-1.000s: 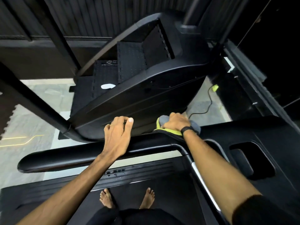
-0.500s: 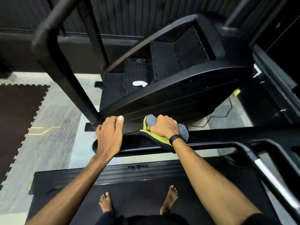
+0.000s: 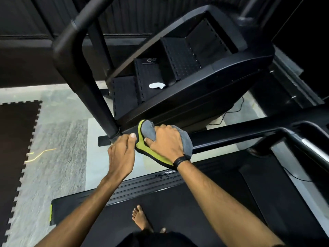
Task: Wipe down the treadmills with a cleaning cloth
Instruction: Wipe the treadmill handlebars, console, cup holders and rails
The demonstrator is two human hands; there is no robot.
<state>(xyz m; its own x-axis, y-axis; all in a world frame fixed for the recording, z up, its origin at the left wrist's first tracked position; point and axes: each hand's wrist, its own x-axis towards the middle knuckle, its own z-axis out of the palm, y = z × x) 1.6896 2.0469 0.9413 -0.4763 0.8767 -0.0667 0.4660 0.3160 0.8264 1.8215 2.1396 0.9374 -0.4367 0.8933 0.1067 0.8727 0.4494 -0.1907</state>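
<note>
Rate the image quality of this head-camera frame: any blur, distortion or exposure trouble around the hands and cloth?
Head view: the right hand and cleaning cloth are fairly sharp; the left hand is slightly soft; the floor mat at the left edge is smeared; wide-angle bending curves the handrail; the black stair machine and wall lose detail in shadow while the pale floor is bright.

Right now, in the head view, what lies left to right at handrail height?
Dark foam mat → grey floor strip → left hand → cleaning cloth → right hand → bare stretch of black handrail.
</note>
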